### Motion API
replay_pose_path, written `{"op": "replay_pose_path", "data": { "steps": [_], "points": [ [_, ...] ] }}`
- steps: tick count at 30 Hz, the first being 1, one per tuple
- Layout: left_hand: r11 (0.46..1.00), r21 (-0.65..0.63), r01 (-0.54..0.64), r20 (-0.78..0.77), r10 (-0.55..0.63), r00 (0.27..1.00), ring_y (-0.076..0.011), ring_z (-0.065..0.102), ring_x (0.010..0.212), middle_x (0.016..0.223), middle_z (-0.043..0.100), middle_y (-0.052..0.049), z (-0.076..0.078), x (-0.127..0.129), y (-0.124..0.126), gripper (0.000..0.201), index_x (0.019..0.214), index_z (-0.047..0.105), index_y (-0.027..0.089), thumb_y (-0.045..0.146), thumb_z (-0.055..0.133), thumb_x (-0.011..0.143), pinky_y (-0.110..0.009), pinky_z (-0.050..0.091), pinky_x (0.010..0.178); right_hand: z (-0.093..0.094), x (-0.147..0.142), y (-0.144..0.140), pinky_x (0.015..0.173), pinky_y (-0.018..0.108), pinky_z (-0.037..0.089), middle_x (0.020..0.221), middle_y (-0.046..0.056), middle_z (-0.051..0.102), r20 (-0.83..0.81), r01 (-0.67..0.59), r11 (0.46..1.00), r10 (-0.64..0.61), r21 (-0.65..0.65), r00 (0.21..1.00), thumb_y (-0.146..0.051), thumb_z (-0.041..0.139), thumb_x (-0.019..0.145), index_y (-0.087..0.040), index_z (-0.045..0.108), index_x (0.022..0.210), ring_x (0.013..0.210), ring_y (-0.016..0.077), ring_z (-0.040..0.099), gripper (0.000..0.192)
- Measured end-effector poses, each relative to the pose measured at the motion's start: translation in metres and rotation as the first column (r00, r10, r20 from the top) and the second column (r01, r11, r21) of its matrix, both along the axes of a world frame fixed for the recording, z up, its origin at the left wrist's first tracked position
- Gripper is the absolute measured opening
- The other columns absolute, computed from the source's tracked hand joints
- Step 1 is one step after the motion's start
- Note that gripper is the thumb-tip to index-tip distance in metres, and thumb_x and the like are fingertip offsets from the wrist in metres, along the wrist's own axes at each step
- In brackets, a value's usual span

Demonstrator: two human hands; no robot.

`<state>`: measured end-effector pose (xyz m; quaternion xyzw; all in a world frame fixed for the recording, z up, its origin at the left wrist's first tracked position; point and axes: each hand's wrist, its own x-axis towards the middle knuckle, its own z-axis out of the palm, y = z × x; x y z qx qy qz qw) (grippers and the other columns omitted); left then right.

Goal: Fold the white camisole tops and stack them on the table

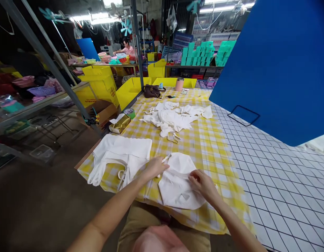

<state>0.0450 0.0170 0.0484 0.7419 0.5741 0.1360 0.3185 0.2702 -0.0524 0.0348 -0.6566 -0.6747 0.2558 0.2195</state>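
Note:
A white cloth garment (177, 190) with a thin strap lies partly spread at the table's near edge, in front of my body. My left hand (155, 167) is at its upper left edge, fingers closed on the fabric beside the strap. On the garment's right side, my right hand (201, 180) has curled fingers pinching the cloth. Left of my left hand rests a stack of white garments (125, 150) with long straps hanging toward me. Farther back, a loose heap of white garments (169, 117) lies crumpled.
A yellow checked cloth (211, 150) covers the table. Along its left side are a gold packet (120, 124) and a tape roll (129, 112). A dark bag (152, 91) and pink cup (179, 84) stand at the back. A large blue board (279, 70) leans over the right.

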Motion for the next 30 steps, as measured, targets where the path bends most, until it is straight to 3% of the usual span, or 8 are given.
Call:
{"op": "replay_pose_path", "data": {
  "steps": [3,6,9,14,19,22,26,30],
  "points": [
    [0.996,0.011,0.087,-0.085,-0.085,0.993,-0.0165,0.055,0.067,0.071,0.058,-0.003,0.003,0.007,-0.004,0.012,0.074,0.055,0.015,0.026,0.058,0.072,-0.023,0.033,0.056,-0.006,-0.009,-0.005,0.064,0.031,0.043,0.09,0.006,0.057,0.022,-0.018,1.0,0.018,0.014,1.0,-0.036,0.048,0.074,-0.022,0.056,0.085,0.072,0.0181,0.057,0.02],
    [0.988,0.038,0.152,-0.082,-0.149,0.986,-0.0141,0.052,0.063,0.061,0.052,0.0,0.001,0.009,-0.004,0.011,0.061,0.048,0.016,0.017,0.052,0.071,-0.023,0.029,0.054,-0.012,-0.014,-0.005,0.064,0.031,0.043,0.087,0.006,0.057,0.028,0.062,0.998,-0.062,0.013,0.998,-0.035,0.049,0.072,-0.02,0.052,0.092,0.071,0.0189,0.056,0.025],
    [0.992,0.044,0.119,0.055,-0.121,0.991,-0.0121,0.049,0.059,0.058,0.049,0.002,-0.002,0.007,-0.002,0.012,0.06,0.045,0.016,0.016,0.047,0.072,-0.022,0.028,0.052,-0.016,-0.015,-0.006,0.06,0.031,0.042,0.073,0.003,0.058,-0.023,0.161,0.987,-0.161,0.011,0.987,-0.037,0.045,0.074,-0.02,0.051,0.089,0.063,0.0183,0.055,0.023],
    [0.979,-0.16,0.124,0.37,-0.057,0.927,-0.0106,0.057,0.056,0.066,0.056,0.002,0.003,0.008,-0.001,0.012,0.077,0.048,0.015,0.025,0.042,0.08,-0.019,0.035,0.05,-0.021,-0.021,-0.006,0.063,0.031,0.042,0.072,0.005,0.062,-0.105,0.08,0.997,-0.081,-0.013,0.991,-0.034,0.041,0.073,-0.021,0.055,0.073,0.065,0.0184,0.056,0.019],
    [0.999,-0.029,-0.019,0.012,0.02,1.0,-0.0192,0.061,0.078,0.082,0.061,-0.006,0.007,0.013,-0.01,0.014,0.088,0.052,0.015,0.027,0.049,0.081,-0.025,0.042,0.064,-0.023,-0.027,-0.006,0.066,0.033,0.043,0.079,0.006,0.061,-0.083,0.112,0.993,-0.109,0.028,0.991,-0.034,0.041,0.072,-0.019,0.055,0.082,0.069,0.0194,0.056,0.022],
    [1.0,0.01,0.019,-0.196,-0.017,0.981,-0.027,0.058,0.094,0.097,0.061,-0.014,0.002,0.015,-0.015,0.025,0.091,0.054,0.012,0.031,0.061,0.076,-0.031,0.042,0.075,-0.022,-0.028,-0.008,0.066,0.033,0.043,0.08,0.007,0.06,-0.052,0.147,0.988,-0.145,0.039,0.988,-0.035,0.041,0.073,-0.019,0.054,0.086,0.071,0.02,0.056,0.024],
    [0.985,0.008,0.173,-0.216,-0.168,0.962,-0.026,0.058,0.086,0.09,0.061,-0.012,-0.002,0.013,-0.012,0.015,0.075,0.055,0.013,0.028,0.06,0.075,-0.031,0.041,0.071,-0.021,-0.026,-0.011,0.068,0.034,0.044,0.081,0.007,0.059,-0.034,0.13,0.991,-0.129,0.035,0.991,-0.035,0.04,0.074,-0.018,0.054,0.088,0.071,0.02,0.056,0.026],
    [0.984,0.054,0.172,-0.118,-0.165,0.979,-0.0171,0.055,0.069,0.072,0.057,-0.004,0.008,0.015,-0.01,0.014,0.064,0.049,0.016,0.022,0.052,0.076,-0.025,0.037,0.06,-0.018,-0.027,-0.011,0.067,0.034,0.045,0.081,0.007,0.06,-0.06,0.096,0.994,-0.093,0.051,0.994,-0.035,0.04,0.075,-0.018,0.057,0.088,0.069,0.0196,0.057,0.027]
  ]
}}
